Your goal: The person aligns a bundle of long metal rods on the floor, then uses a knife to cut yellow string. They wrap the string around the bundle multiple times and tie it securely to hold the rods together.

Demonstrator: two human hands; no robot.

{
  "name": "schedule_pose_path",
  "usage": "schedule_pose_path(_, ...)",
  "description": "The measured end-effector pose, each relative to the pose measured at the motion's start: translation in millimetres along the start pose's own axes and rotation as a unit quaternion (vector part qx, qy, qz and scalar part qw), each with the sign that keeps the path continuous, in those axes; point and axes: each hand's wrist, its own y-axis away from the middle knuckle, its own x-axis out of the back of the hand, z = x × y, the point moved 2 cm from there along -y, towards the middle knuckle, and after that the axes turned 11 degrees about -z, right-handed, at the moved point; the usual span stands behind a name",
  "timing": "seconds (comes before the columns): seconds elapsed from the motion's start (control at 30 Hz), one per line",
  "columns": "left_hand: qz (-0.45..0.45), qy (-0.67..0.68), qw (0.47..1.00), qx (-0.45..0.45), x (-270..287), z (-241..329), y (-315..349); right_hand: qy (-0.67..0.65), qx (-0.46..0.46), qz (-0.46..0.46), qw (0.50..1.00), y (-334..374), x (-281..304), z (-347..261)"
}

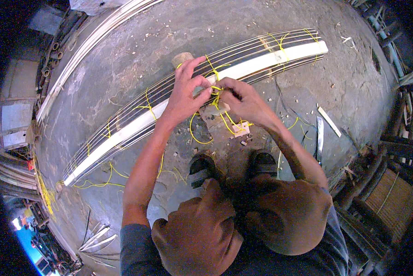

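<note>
Across the floor in front of me lies a long frame of thin parallel strips with a broad pale slat (pixel 255 66) along it, tied at intervals with yellow cord. My left hand (pixel 189 92) pinches yellow cord (pixel 217 88) between thumb and forefinger at the slat's middle, its other fingers stretched over the dark strips (pixel 169 84). Close against it, my right hand (pixel 238 95) has its fingers bent around the same tangle of cord. The exact grip of its fingertips is partly hidden. Loose cord ends hang below both hands toward a small pale wood block (pixel 241 129).
A round wooden block (pixel 182 59) sits by the frame's far side. On the right lie a long blade (pixel 319 138) and a short pale stick (pixel 329 121). Long pale strips (pixel 89 48) run along the left. A woven seat (pixel 392 195) stands at lower right.
</note>
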Motion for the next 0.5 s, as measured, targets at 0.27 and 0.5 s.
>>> schedule_pose_path(0.27, 0.035, -0.063, 0.997, -0.025, -9, 6, -1, -0.052, 0.012, 0.077, 0.996, 13, -7, 19)
schedule_pose_path(0.5, 0.041, -0.091, 0.994, 0.034, -12, 20, -5, -0.105, -0.023, 0.094, 0.99, 42, -6, -17)
